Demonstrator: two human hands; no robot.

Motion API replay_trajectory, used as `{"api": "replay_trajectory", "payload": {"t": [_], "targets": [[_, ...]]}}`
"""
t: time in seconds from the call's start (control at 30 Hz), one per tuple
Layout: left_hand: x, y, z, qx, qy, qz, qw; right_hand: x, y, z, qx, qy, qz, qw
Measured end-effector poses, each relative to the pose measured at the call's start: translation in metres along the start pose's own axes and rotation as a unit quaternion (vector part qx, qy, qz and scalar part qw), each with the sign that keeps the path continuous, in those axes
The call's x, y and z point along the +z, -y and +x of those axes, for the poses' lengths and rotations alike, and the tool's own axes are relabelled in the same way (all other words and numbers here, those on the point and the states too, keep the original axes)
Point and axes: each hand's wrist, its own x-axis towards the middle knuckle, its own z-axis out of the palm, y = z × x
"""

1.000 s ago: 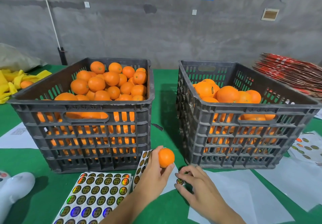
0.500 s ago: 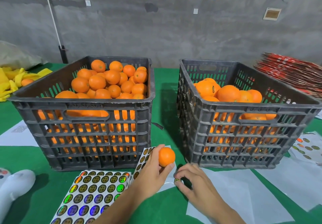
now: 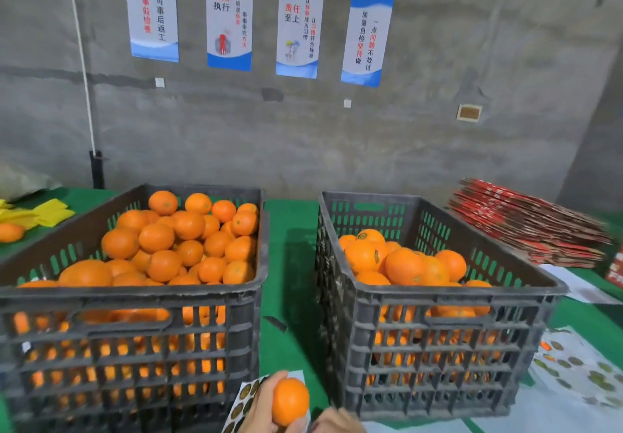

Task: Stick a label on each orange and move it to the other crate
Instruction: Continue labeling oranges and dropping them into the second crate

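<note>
**Two crates, one orange in hand**

Two dark grey slotted plastic crates stand side by side on the green table cover. Farthest left, a loose orange fruit (image 3: pixel 10 232) lies beside some yellow cloths (image 3: pixel 40 214). Next comes the left crate (image 3: pixel 135 301), heaped nearly to its rim with round oranges. Low in the gap in front of it, a sheet of round gold stickers (image 3: pixel 243 402) pokes up, partly hidden by the left hand (image 3: pixel 261 409), whose fingers curl round a small smooth orange (image 3: pixel 290 400) held just above the bottom edge of the view. Just to its right, only the knuckles of the right hand (image 3: pixel 337 422) show; whether it pinches a label I cannot tell. Farther right stands the right crate (image 3: pixel 438 298), less full, and at least one fruit in it appears to carry a sticker. Beyond it lie a stack of flat red cartons (image 3: pixel 526 227) and a used white backing sheet (image 3: pixel 580 368).

The held orange looks firm, light enough for one hand and slightly waxy, so it may roll in a loose grip. Cupping it round its middle, as the left hand does, should leave the upper skin free for pressing a label on. Dropping it from height into the crate could bruise it.
</note>
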Motion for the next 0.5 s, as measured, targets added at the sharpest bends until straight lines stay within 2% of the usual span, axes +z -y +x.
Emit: {"api": "replay_trajectory", "payload": {"t": [0.03,0.07,0.1,0.13,0.17,0.3,0.4,0.5], "targets": [[0.000,-0.001,-0.003,0.001,0.007,0.034,0.999,-0.004,-0.016,-0.006,-0.005,0.065,0.097,0.993],[0.000,0.001,-0.008,0.001,0.021,0.080,0.997,0.003,-0.021,-0.006,-0.068,0.006,0.116,0.991],[-0.002,0.005,-0.012,0.019,0.015,0.114,0.993,-0.003,-0.022,-0.001,-0.081,0.000,0.144,0.986],[0.000,0.005,-0.019,0.023,0.006,0.143,0.989,-0.010,-0.028,0.003,-0.103,0.071,0.113,0.986],[0.001,0.003,-0.020,0.048,-0.023,0.171,0.984,-0.015,-0.034,0.002,-0.103,0.064,0.112,0.986],[0.000,-0.006,-0.029,0.054,-0.027,0.180,0.982,0.006,-0.032,0.008,-0.131,0.006,0.085,0.988],[0.000,-0.008,-0.031,0.055,-0.031,0.183,0.981,0.006,-0.030,0.011,-0.102,0.000,0.100,0.990],[0.000,-0.007,-0.029,0.052,-0.033,0.184,0.981,0.010,-0.029,0.010,-0.108,0.004,0.100,0.989]]}}
